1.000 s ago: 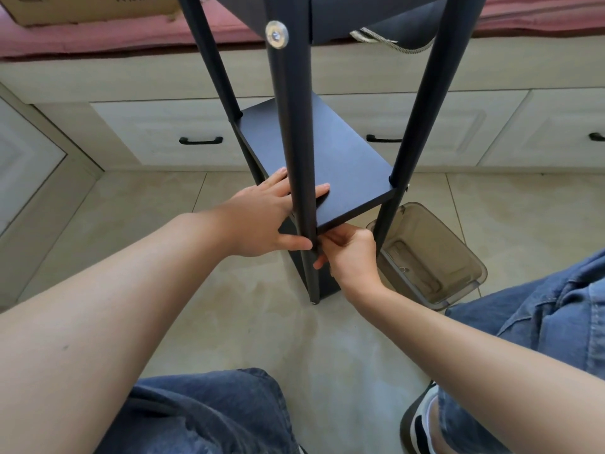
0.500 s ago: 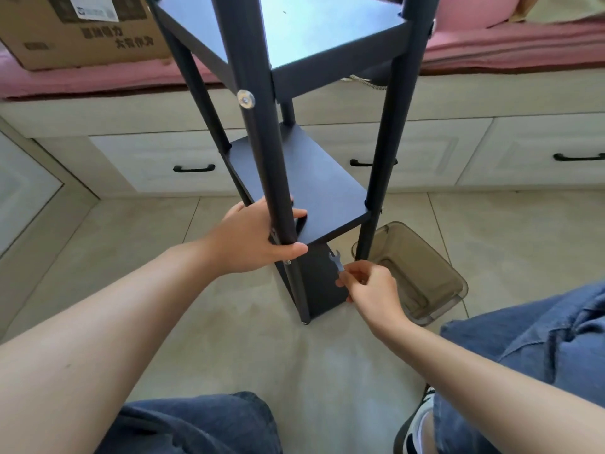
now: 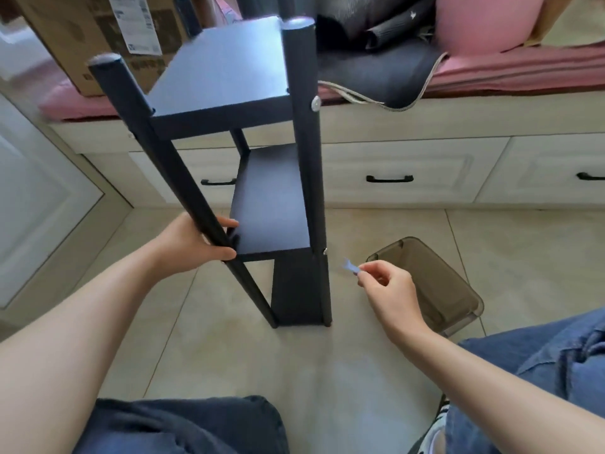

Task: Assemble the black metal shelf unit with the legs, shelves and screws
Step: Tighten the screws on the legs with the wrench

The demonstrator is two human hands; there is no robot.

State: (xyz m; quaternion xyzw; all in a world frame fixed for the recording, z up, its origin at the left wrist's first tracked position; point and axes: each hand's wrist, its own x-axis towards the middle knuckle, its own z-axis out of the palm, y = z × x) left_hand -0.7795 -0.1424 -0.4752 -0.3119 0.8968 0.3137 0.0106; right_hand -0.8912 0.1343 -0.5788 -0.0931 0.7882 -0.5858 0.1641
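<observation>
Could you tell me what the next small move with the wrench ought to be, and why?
Probably bring the small wrench, pinched in the right hand, leftward onto the screw on the near right leg at the middle shelf. The wrench hangs just beside that fastener, apart from it, while the left hand grips the near left leg and steadies the unit.

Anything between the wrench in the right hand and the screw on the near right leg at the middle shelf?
Nothing. In the head view, the small wrench pinched by the right hand is apart from the screw on the leg; only bare floor tile shows behind the gap.
</observation>
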